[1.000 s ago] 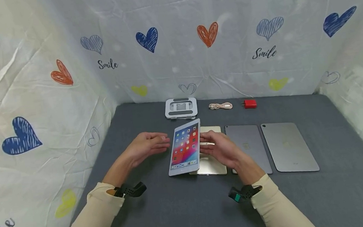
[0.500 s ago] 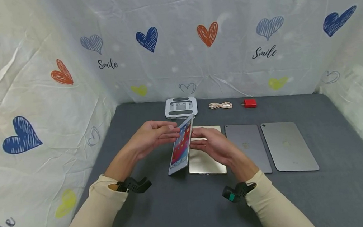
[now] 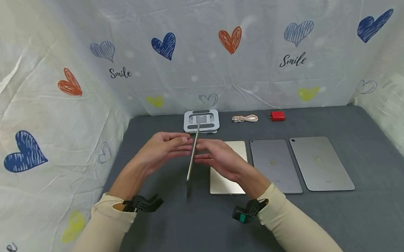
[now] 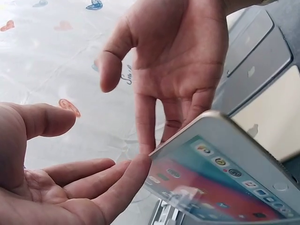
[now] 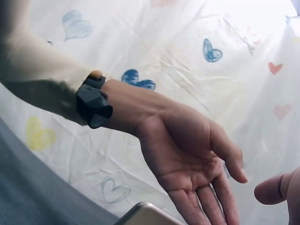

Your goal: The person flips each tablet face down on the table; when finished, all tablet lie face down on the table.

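Observation:
A white-framed tablet [image 3: 192, 161] stands nearly upright between the two hands, seen edge-on in the head view. Its lit screen [image 4: 206, 173] with app icons shows in the left wrist view. My left hand [image 3: 162, 150], fingers extended, touches the screen side near the edge. On the back side, the straight fingers of my right hand [image 3: 224, 160] lie against or close to the tablet; exact contact is hidden. In the right wrist view only a rounded corner of the tablet [image 5: 147, 214] appears, below the left hand [image 5: 173, 145].
To the right, face down, lie a gold tablet [image 3: 228, 181], a dark grey tablet [image 3: 277, 167] and a lighter grey tablet [image 3: 322, 165]. Along the back are a folded stand [image 3: 215, 121], a bundled cable [image 3: 244, 118] and a red charger plug [image 3: 277, 115]. A heart-patterned sheet [image 3: 196, 18] encloses the grey table.
The tablet has turned from showing its screen to edge-on, its upper end swinging left. My right hand has moved left along with it; my left hand has come to its screen side.

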`<action>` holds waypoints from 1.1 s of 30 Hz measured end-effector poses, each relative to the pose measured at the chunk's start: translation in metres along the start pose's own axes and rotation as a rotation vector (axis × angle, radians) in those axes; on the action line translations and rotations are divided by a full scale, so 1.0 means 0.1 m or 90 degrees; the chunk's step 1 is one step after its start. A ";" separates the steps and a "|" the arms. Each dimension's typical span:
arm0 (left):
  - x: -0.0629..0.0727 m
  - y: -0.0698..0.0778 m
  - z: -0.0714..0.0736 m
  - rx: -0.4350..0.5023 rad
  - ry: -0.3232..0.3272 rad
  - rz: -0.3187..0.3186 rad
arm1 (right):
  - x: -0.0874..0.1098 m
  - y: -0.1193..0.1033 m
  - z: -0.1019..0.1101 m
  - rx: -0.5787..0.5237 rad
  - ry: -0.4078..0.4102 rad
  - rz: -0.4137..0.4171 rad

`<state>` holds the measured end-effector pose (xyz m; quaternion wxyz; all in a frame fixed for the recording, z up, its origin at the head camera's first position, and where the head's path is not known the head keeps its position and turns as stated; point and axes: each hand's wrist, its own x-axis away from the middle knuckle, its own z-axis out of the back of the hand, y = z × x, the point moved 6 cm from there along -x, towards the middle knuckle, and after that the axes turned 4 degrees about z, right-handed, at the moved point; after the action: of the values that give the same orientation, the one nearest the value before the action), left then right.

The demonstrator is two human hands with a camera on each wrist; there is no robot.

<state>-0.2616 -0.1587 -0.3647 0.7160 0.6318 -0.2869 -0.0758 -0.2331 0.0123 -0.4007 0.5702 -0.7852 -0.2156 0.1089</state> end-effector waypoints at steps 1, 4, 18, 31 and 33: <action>0.01 0.00 0.02 -0.006 -0.001 -0.001 | -0.02 0.00 -0.02 -0.001 -0.003 0.001; 0.04 0.00 0.07 -0.012 0.004 0.001 | -0.09 0.01 -0.09 -0.006 -0.007 0.005; 0.12 -0.11 0.42 -0.043 0.062 0.050 | -0.24 0.24 -0.19 0.007 0.006 -0.041; 0.14 -0.46 0.78 -0.041 0.114 0.140 | -0.16 0.69 0.08 0.021 0.034 -0.133; 0.13 -0.52 0.81 -0.040 0.120 0.148 | -0.14 0.73 0.11 0.021 0.039 -0.140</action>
<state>-0.2789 -0.2448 -0.4073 0.7632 0.5757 -0.2875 0.0581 -0.2349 -0.0037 -0.4746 0.5981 -0.7501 -0.2810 0.0250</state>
